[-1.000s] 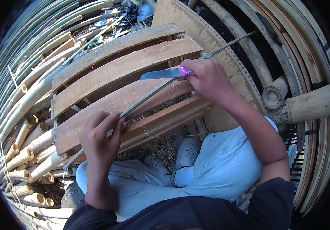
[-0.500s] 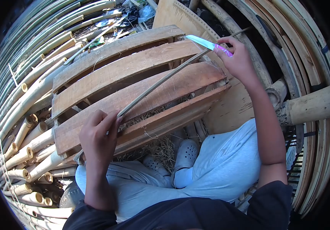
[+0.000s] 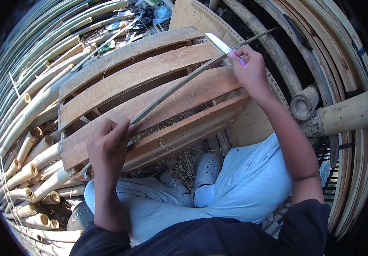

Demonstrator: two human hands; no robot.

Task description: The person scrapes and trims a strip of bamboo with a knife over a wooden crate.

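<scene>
A long, thin bamboo strip (image 3: 173, 94) runs slantwise over a slatted wooden bench (image 3: 150, 70), from lower left to upper right. Near its lower part, my left hand (image 3: 107, 143) is closed around the strip. My right hand (image 3: 251, 70) grips a knife (image 3: 219, 44) by its pink and purple patterned handle. The pale blade points up and left, and lies against or just over the strip close to my fingers. Beyond the right hand, the strip's far end sticks out past the bench. Whether my right fingers also touch the strip is hard to see.
Stacked bamboo poles (image 3: 30, 170) fill the left side. A thick bamboo piece (image 3: 346, 115) juts in from the right, beside long wooden slats (image 3: 346, 179). Behind the bench leans a plywood sheet (image 3: 194, 15). Shavings (image 3: 175, 168) lie around the grey clogs (image 3: 207, 170).
My right hand and the knife have moved a little left and down along the strip, so more of its far end shows. My left hand stays nearly in place.
</scene>
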